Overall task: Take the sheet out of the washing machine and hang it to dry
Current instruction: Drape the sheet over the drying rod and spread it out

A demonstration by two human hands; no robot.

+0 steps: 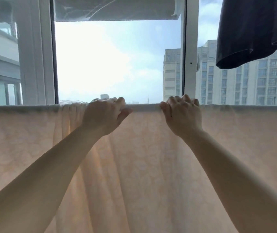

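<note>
Strong daylight from window (pixel 117 64) behind; sky overexposed, almost white. Sheet (pixel 142 165) backlit, glows pale peach, folds show as soft shadows. Forearms and both hands dark, in shade. Picture slightly soft; frame lines bend near edges.

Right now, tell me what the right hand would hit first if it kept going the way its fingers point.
The right hand already rests on the sheet's top fold; pushed onward, it would probably meet the white window frame behind, though depth is unclear.

Both forearms are bare to the frame's edge, no sleeves; left hand (pixel 105 115) and right hand (pixel 181 113) wear nothing.
</note>
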